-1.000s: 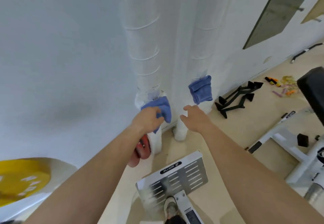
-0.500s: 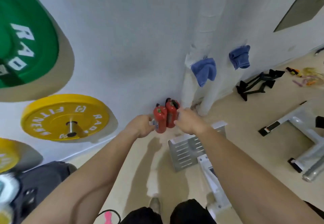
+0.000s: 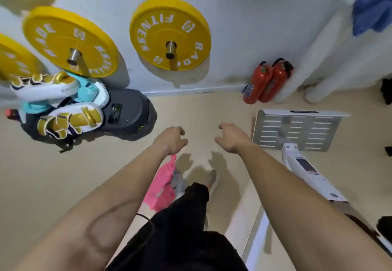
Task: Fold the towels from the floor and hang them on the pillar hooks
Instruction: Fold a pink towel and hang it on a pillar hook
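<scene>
A pink towel (image 3: pixel 162 186) lies crumpled on the beige floor below my left forearm, partly hidden by my arm and leg. A grey cloth (image 3: pixel 177 180) lies against its right side. My left hand (image 3: pixel 171 139) hovers above the towel with fingers loosely curled and nothing in them. My right hand (image 3: pixel 231 137) hangs beside it, fingers apart and empty. At the top right a blue towel (image 3: pixel 370 14) hangs on a white wrapped pillar (image 3: pixel 331 58).
Yellow weight plates (image 3: pixel 169 33) are mounted on the wall. Two red fire extinguishers (image 3: pixel 265 82) stand by the pillar. A dark bag with boxing pads (image 3: pixel 70 109) sits at left. A metal footplate (image 3: pixel 297 131) and white machine frame (image 3: pixel 309 173) lie at right.
The view swung left and down from the pillars to the floor. My left hand let go of the blue towel, which stays on the pillar. Both hands dropped toward the pink towel.
</scene>
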A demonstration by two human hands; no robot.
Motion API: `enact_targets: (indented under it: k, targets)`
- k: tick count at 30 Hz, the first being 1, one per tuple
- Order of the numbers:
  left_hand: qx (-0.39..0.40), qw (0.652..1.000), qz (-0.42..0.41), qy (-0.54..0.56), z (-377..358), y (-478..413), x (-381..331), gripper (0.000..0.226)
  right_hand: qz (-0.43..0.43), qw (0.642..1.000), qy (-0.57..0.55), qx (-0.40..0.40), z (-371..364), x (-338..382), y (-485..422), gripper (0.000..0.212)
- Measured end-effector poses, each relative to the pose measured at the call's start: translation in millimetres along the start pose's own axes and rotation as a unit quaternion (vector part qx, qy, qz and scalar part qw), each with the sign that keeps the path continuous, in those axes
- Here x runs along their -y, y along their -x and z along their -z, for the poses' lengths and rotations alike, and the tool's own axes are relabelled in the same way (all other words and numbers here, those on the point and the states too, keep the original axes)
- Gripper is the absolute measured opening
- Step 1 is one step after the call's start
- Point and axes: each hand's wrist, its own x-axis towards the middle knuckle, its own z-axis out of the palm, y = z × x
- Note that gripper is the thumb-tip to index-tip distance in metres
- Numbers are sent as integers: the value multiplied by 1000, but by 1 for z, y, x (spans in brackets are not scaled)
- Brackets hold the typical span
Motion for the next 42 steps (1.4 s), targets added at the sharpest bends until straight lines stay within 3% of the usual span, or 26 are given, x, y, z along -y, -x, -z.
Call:
enact_targets:
  k: [10,13,17,21,26,30,34,37,42]
  targets:
    - [75,991,99,51,-107,63,158,39,44,989,31,135,-199,62,2,50]
    - [90,986,109,85,-137,53,202,37,17,987,1,159,-261,64,-27,52]
    - [86,982,109,132,-201,11,274,45,-25,987,-31,157,-361,59,-83,40]
    - [88,975,135,151,-293,-55,366,18,-51,987,-34,148,-473,57,-155,36]
    - [85,973,165,138,-430,-140,492,34,-30,994,-37,94,-631,59,-256,34]
    - [55,977,178,103,-517,-205,564,48,12,997,36,73,-733,61,-326,39]
    - [1,976,194,94,-576,-267,615,63,101,984,148,22,-797,58,-389,55]
    - [-5,976,186,116,-609,-296,637,57,144,971,191,30,-828,58,-422,66]
    - [-33,976,144,157,-629,-296,652,21,140,964,225,-4,-840,65,-441,37]
